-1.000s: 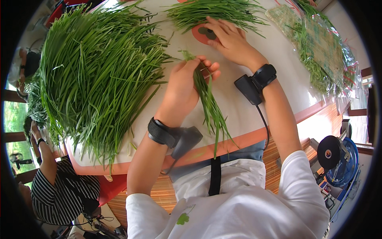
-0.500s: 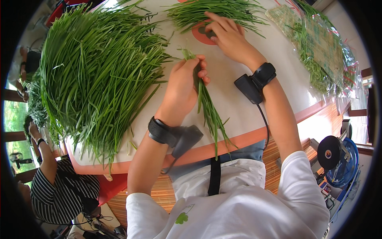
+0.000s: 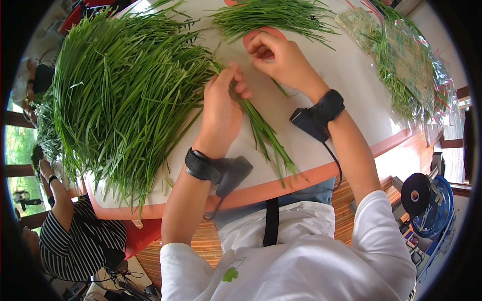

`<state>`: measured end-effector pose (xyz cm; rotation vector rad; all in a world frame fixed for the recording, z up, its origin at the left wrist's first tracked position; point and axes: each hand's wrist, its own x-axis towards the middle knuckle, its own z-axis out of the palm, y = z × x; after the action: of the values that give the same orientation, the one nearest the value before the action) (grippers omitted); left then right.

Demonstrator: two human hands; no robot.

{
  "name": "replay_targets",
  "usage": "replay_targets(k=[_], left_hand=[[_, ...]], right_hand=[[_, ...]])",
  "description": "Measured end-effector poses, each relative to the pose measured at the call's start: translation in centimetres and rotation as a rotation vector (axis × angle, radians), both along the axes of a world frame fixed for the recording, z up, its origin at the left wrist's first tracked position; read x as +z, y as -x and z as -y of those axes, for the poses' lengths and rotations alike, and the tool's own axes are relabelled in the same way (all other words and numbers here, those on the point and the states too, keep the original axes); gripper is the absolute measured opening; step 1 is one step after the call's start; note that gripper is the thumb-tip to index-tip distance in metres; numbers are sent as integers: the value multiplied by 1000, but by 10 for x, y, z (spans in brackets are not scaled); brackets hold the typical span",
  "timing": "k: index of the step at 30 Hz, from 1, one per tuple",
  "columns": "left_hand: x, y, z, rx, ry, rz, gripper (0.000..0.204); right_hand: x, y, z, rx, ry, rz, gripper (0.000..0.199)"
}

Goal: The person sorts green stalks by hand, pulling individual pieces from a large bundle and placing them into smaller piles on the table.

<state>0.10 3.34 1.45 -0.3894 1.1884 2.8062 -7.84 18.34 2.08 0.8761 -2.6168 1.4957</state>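
Note:
A thin bunch of garlic chives [image 3: 261, 129] runs through my left hand [image 3: 223, 103], whose fingers are closed round it near its upper end. Its loose ends trail toward the table's front edge. Beside it, to the right and a little farther off, my right hand [image 3: 281, 57] has its fingers curled in. A single green blade [image 3: 280, 88] shows just under that hand; whether the fingers hold it I cannot tell. A large heap of chives [image 3: 125, 100] lies to my left, close by the left hand. Beyond the right hand lies a smaller pile of chives [image 3: 273, 17].
The white table [image 3: 351, 120] has an orange-red border curving along my front. Clear plastic packaging [image 3: 409, 65] with greens and red strips lies at the far right. A person in a striped top [image 3: 83, 238] sits at the left. A blue round device [image 3: 434, 205] stands at the right.
My right hand has drawn back from the small pile toward me, its fingers curling in. My left hand has shifted slightly left, and the bunch's loose ends have swung right.

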Motion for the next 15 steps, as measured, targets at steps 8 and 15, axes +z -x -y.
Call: replay_targets(k=[8, 15], left_hand=[[-5, 2, 3, 111, 62, -84, 15], [6, -2, -4, 116, 80, -83, 20]], right_hand=[[19, -27, 18, 276, 183, 209, 15], [-24, 21, -20, -166, -305, -520, 26]])
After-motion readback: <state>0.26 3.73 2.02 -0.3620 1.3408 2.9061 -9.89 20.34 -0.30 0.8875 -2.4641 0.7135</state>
